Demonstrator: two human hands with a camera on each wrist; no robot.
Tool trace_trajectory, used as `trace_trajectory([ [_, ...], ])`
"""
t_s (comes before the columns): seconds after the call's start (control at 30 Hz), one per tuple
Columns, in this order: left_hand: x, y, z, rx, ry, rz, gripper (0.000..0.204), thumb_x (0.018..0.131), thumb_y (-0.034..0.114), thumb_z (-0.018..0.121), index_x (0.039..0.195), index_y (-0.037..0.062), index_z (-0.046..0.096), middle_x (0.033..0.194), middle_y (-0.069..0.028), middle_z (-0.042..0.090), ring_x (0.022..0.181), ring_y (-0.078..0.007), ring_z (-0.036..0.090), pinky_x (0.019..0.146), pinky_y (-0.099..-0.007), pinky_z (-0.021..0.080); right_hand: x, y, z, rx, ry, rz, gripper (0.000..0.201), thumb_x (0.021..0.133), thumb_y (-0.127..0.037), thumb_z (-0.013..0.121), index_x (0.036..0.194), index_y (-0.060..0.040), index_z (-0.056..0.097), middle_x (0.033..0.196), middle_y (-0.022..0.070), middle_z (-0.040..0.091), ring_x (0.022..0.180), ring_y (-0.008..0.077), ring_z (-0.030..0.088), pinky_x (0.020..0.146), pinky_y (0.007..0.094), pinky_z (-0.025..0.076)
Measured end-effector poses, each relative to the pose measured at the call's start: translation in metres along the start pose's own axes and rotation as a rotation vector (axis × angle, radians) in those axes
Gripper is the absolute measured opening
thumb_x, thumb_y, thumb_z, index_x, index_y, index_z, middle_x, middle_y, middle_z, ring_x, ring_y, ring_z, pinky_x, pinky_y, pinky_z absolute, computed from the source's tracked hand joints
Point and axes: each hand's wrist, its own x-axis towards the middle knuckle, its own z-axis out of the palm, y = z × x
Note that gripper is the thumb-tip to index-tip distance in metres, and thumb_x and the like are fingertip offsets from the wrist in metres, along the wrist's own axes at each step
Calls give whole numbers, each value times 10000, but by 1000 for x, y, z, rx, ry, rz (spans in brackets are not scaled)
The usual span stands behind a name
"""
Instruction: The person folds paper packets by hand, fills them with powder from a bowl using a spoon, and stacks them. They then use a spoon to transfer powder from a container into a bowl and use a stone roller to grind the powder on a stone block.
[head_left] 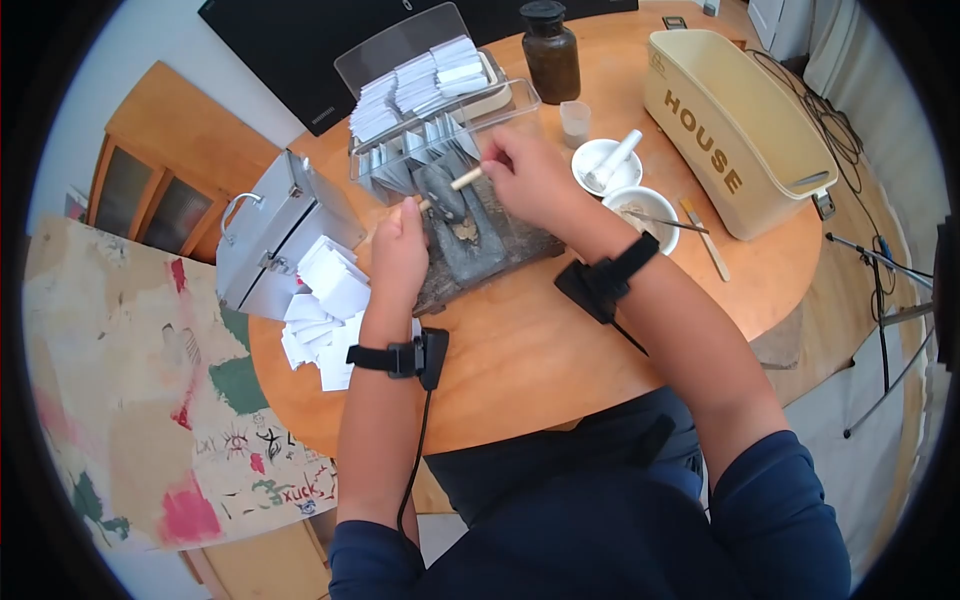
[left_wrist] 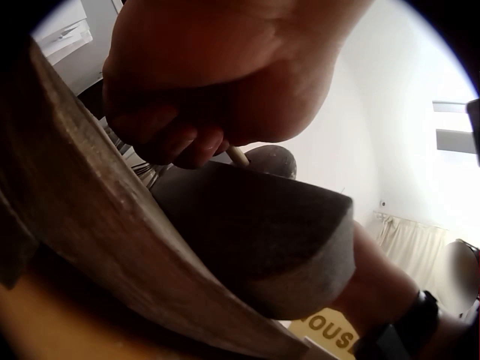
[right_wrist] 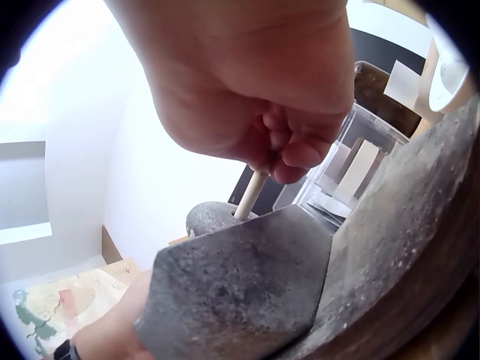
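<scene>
A dark stone wheel (head_left: 447,203) has a light wooden rod through its middle and stands in the groove of a grey stone trough (head_left: 475,262), with brownish crumbs (head_left: 466,232) in the groove. My left hand (head_left: 400,250) grips the rod's left end and my right hand (head_left: 525,175) grips its right end. In the left wrist view, curled fingers of my left hand (left_wrist: 217,82) are round the rod beside the wheel (left_wrist: 271,160). The right wrist view shows the rod (right_wrist: 251,196) running from my right hand (right_wrist: 262,97) into the wheel (right_wrist: 210,217).
Behind the trough stands a clear box (head_left: 525,97) of white packets. A metal case (head_left: 265,240) and white papers (head_left: 335,280) are at the left. To the right are a mortar (head_left: 628,172), a bowl (head_left: 668,205), a wooden stick (head_left: 712,250), a cream bin (head_left: 735,130) and a dark jar (head_left: 552,60).
</scene>
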Motion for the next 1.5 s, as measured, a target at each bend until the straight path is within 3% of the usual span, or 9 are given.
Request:
trace_trajectory([
  [0.1,-19,10,-3,51,7,77,427,1040,376,400,743,79,478,652,9,448,599,-104,415,551,-289,337,-16,-8,-14,-32,-18,23,77,889,-76,614,876,-11,575,767,107,607,702,207,580,641,328,467],
  [0.17,-30,4,-2,1,-25,15,471,1043,365,387,740,27,512,609,-33,491,580,-151,491,557,-336,390,-26,-10,-18,152,-100,134,71,867,-83,608,871,-14,591,792,188,640,750,348,628,671,397,493],
  [0.3,-19,11,1,-42,51,-12,448,1042,388,395,732,78,484,627,17,422,588,-93,406,540,-276,332,-11,-13,-6,57,-22,39,63,870,-79,612,873,-17,601,790,166,651,745,328,637,668,394,494],
  [0.57,-26,12,-3,135,-6,34,486,1038,373,405,744,2,515,590,-71,479,578,-182,491,592,-373,409,-20,-3,-18,129,-125,197,79,875,-93,618,875,-16,602,777,155,648,714,326,626,660,390,491],
  [0.83,8,2,-1,-164,5,-134,465,1036,404,393,707,91,491,591,11,450,544,-105,409,514,-293,331,8,-5,-1,-13,-26,78,94,869,-101,623,892,-13,600,742,137,622,686,250,606,652,365,484],
  [0.93,-6,12,-6,59,-21,2,512,1026,409,410,738,4,531,605,-96,517,581,-228,510,602,-391,423,-6,0,-12,-19,-98,125,85,875,-96,616,894,-14,600,758,134,631,694,260,613,654,366,485],
  [1.43,2,-3,0,62,51,-43,520,1014,415,407,822,-42,563,696,-256,569,694,-416,576,680,-452,446,0,0,-9,38,-121,167,124,881,-113,625,838,-7,577,748,126,612,701,235,595,647,357,474],
  [1.47,8,-2,3,-14,70,-49,482,1023,416,423,729,48,524,598,-5,474,545,-130,439,534,-324,374,1,1,-5,37,-129,175,124,881,-113,625,838,-7,577,748,126,612,701,235,595,647,357,474],
  [1.5,5,-4,3,-14,69,-55,482,1023,416,423,729,48,524,598,-5,474,545,-130,439,534,-324,374,8,3,-3,53,-124,180,124,882,-114,627,840,-9,577,750,125,611,703,226,593,645,356,472],
])
